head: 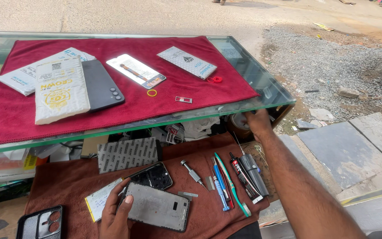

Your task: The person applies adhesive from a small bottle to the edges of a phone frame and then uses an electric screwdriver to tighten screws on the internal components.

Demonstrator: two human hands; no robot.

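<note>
Outdoors by a gravel roadside, a two-level tabletop stands with a glass top [261, 84] under a red cloth [155, 95], and a lower shelf spread with a brown cloth [71, 183]. Starting at the grip: the left hand [116, 217] pinches a grey phone frame [156, 212] by its left edge, thumb pressed on the upper face and the other fingers hidden beneath, so the frame lies almost flat just over the brown cloth. The right hand [256, 120] reaches away from it under the glass edge; its fingers are hidden there, so I cannot tell whether they are spread or closed on anything. To my eye, the frame is best kept level and held by its edges, not its middle, while the other arm stretches off. The frame sits directly in the left grip and well apart from the right hand. Just beside it, touching its top edge, lies a black phone body [153, 175]; a screwdriver bit [192, 172], a blue pen tool [219, 188], a green toothbrush [231, 186] and a black driver [254, 173] lie to its right. A black phone case [38, 223] rests at the left corner. Up on the red cloth are a dark phone [100, 84], white packets [60, 88] and a yellow ring [151, 93].
</note>
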